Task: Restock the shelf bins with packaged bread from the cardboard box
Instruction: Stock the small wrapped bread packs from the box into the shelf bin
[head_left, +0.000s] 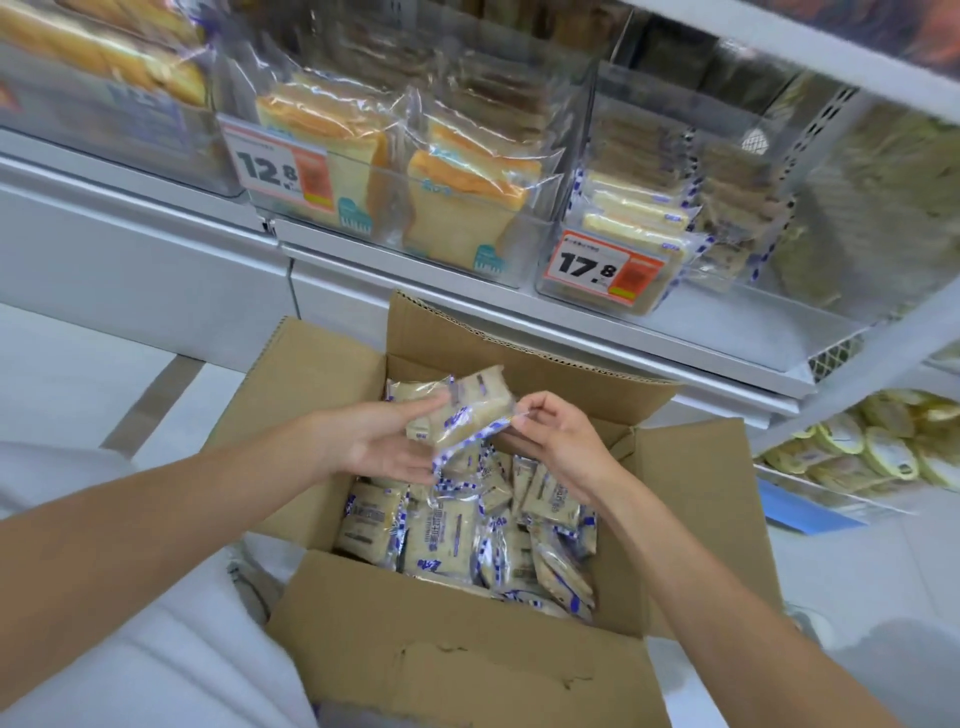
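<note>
An open cardboard box (447, 670) sits on the floor below the shelf, filled with several clear bread packets (447, 535) edged in blue and white checks. Above the box my left hand (379, 441) lies palm up with a small stack of bread packets (462, 410) gripped in it. My right hand (556, 431) pinches the checked edge of the front packet in that stack. On the shelf above, a clear bin (623, 260) tagged 17.8 holds the same kind of packets. The bin (395, 208) left of it, tagged 12.8, holds toast loaves.
The box flaps (696, 467) stand open on all sides. A white shelf edge (571, 343) runs just behind the box. A lower shelf at the right carries yellow-lidded tubs (883, 447). White trousers (156, 649) fill the lower left.
</note>
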